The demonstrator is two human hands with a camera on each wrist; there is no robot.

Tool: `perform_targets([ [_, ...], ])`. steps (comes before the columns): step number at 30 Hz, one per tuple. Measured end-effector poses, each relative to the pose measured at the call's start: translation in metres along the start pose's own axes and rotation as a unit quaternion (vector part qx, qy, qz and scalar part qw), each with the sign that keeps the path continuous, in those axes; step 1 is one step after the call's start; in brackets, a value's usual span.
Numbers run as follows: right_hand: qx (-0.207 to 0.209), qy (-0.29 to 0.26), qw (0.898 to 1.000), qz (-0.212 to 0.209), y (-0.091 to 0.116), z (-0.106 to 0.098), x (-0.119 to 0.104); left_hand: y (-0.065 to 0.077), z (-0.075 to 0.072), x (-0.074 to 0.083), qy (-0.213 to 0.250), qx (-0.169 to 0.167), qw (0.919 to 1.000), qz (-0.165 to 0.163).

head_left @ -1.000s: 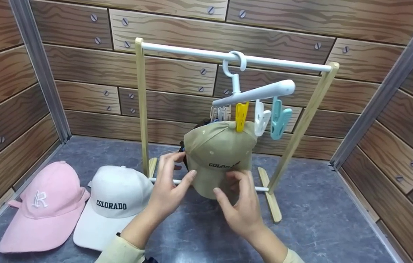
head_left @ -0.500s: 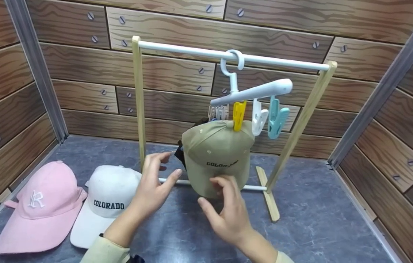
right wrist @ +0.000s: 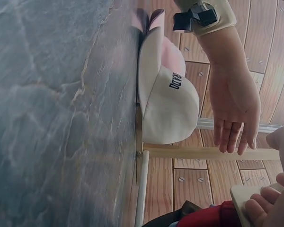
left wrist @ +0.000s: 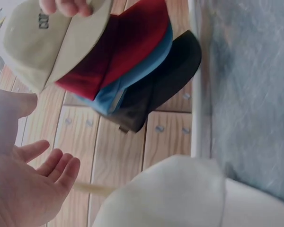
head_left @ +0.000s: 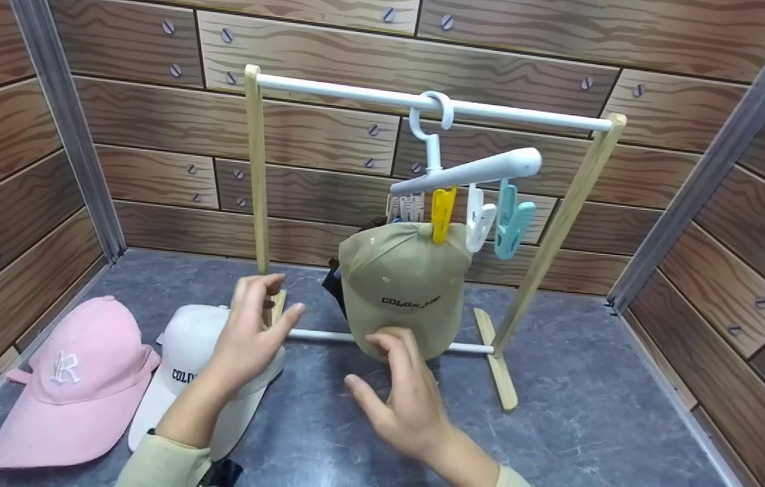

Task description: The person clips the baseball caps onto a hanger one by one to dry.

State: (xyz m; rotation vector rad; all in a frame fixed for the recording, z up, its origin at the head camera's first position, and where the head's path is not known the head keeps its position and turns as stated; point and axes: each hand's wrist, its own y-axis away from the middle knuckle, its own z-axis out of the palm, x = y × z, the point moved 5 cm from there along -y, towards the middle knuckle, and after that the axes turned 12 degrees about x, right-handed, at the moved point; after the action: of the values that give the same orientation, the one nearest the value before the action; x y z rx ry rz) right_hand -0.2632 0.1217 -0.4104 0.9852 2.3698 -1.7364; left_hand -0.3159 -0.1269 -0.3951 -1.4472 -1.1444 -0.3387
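Note:
A khaki cap (head_left: pixel 409 270) with black lettering hangs brim down from a yellow clip (head_left: pixel 444 215) on a pale hanger (head_left: pixel 483 169). Behind it, the left wrist view shows a red cap (left wrist: pixel 137 38), a blue cap (left wrist: pixel 149 61) and a black cap (left wrist: pixel 180 68). My right hand (head_left: pixel 409 406) is in front of the khaki brim, fingers loosely bent with the tips right at it and thumb apart. My left hand (head_left: pixel 240 341) holds nothing, its fingers relaxed. It is over the white COLORADO cap (head_left: pixel 186 331), partly hiding it in the head view.
A pink cap (head_left: pixel 95 352) lies left of the white one. The wooden rack posts (head_left: pixel 257 169) carry a white top rail (head_left: pixel 341 90). A white clip (head_left: pixel 480 220) and a teal clip (head_left: pixel 512 223) hang to the right. Wood-patterned walls enclose the grey tabletop (head_left: pixel 592 406).
My left hand has drawn away from the khaki cap, leftward over the white cap. My right hand has slid left and down along the brim. The khaki cap hangs nearly unmoved.

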Motion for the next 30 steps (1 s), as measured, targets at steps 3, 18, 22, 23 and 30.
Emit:
perform_targets([
  [3, -0.008, -0.004, 1.0, 0.003, -0.001, 0.004, -0.003, -0.003, -0.008, -0.003, -0.012, -0.014, 0.9994, -0.03],
  [18, -0.082, 0.018, 0.995, 0.051, -0.007, 0.033, -0.014, -0.015, -0.045, -0.019, -0.058, -0.076, 0.9935, -0.062],
  [22, -0.11, 0.015, 0.991, 0.07, -0.007, 0.043, -0.016, -0.019, -0.056, -0.027, -0.08, -0.078, 0.992, -0.059],
  [23, -0.117, 0.012, 0.99, 0.075, -0.007, 0.045, -0.016, -0.02, -0.059, -0.029, -0.083, -0.076, 0.9918, -0.06],
  [30, -0.155, -0.003, 0.984, 0.093, -0.007, 0.069, -0.019, -0.024, -0.08, -0.042, -0.106, -0.078, 0.988, -0.08],
])
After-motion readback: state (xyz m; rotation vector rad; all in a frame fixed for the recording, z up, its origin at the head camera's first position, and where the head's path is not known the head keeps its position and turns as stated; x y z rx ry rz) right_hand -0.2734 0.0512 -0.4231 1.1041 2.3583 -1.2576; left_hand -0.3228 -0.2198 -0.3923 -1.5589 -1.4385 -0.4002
